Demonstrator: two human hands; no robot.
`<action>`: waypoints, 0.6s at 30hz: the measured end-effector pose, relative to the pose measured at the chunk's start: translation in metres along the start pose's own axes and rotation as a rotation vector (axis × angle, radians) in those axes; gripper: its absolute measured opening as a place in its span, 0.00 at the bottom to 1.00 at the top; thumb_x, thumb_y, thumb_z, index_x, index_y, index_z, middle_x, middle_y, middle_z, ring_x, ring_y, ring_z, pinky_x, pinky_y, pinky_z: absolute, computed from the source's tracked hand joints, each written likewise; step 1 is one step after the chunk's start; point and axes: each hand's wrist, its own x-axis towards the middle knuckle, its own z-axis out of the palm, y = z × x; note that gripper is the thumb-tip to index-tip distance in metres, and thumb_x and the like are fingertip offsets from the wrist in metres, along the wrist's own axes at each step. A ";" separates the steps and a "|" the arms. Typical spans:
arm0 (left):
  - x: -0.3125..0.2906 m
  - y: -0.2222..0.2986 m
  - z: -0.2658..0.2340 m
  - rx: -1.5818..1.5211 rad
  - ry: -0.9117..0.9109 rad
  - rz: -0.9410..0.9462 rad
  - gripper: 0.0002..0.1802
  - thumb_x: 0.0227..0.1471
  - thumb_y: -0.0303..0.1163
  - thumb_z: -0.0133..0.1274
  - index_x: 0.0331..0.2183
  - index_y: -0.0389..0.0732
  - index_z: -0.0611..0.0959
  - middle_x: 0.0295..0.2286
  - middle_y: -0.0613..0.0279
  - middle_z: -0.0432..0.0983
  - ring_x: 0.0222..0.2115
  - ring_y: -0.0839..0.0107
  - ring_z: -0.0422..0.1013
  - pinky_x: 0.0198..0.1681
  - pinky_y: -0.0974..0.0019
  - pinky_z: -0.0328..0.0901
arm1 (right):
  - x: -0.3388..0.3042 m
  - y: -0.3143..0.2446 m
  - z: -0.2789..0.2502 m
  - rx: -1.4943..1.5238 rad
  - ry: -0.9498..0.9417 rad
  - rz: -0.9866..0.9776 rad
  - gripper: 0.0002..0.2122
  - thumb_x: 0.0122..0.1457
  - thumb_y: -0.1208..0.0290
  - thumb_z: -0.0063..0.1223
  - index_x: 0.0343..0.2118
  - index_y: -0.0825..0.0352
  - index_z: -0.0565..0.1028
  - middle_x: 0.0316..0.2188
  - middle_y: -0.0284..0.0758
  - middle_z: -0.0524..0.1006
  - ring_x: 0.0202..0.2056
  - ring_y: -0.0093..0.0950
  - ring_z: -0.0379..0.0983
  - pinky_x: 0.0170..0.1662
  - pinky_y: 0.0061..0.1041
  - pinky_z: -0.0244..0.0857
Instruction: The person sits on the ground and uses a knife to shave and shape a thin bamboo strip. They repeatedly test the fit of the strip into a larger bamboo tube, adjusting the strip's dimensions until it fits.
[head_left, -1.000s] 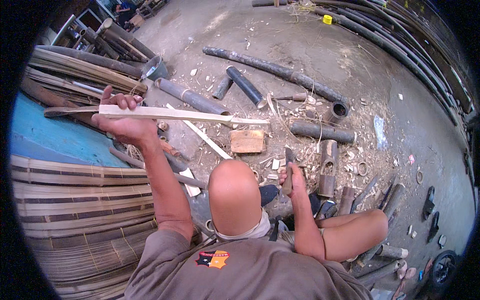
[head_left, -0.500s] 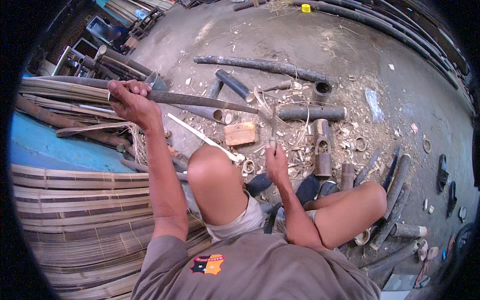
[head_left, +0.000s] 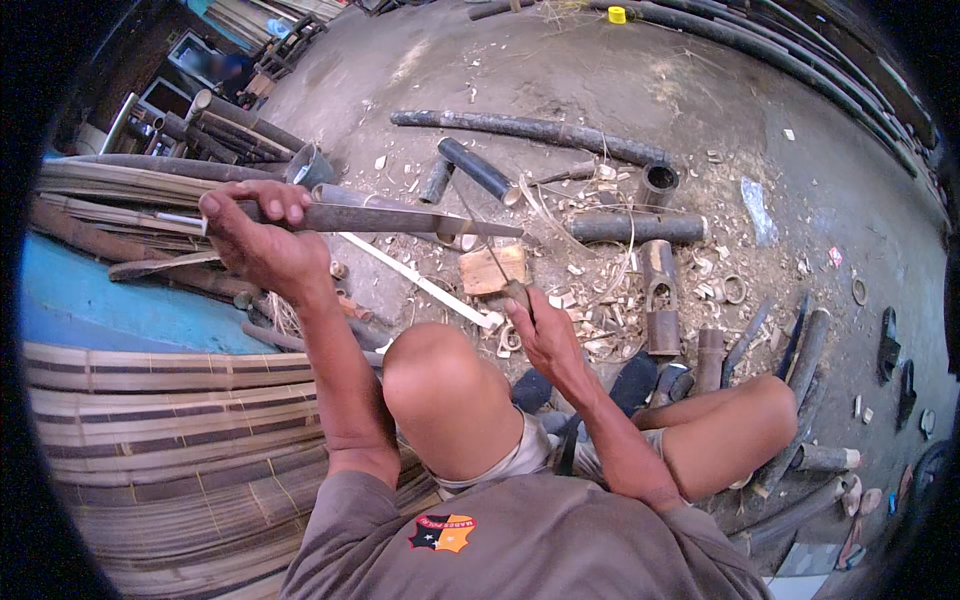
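My left hand (head_left: 265, 240) is closed around one end of a long dark bamboo strip (head_left: 385, 220), which points to the right and narrows at its far end. My right hand (head_left: 548, 338) grips a knife (head_left: 517, 293) by its handle. The thin blade leans up and to the left, crossing the strip close to its tapered end; whether they touch, I cannot tell. Just beyond my right hand a pale wooden block (head_left: 485, 272) lies on the floor. A pale narrow stick (head_left: 415, 277) lies between the block and my left forearm.
Pale shavings (head_left: 600, 310) litter the floor around several dark bamboo tubes (head_left: 640, 228). Woven bamboo slats (head_left: 170, 440) and a blue surface (head_left: 90, 290) are at my left. Long poles (head_left: 740, 45) lie at the far right. A bucket (head_left: 308, 165) stands at the far left.
The knife has tipped from nearly upright to leaning left, and my right hand has come slightly nearer and left. My left hand has dropped a little with the strip, which now lies more level.
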 end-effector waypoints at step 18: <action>-0.002 -0.009 -0.017 0.027 0.048 0.031 0.26 0.65 0.58 0.40 0.28 0.46 0.68 0.13 0.70 0.55 0.12 0.79 0.52 0.15 0.73 0.50 | 0.056 -0.083 0.058 -0.084 -0.058 -0.308 0.17 0.61 0.58 0.57 0.37 0.69 0.68 0.22 0.53 0.74 0.29 0.56 0.75 0.29 0.47 0.66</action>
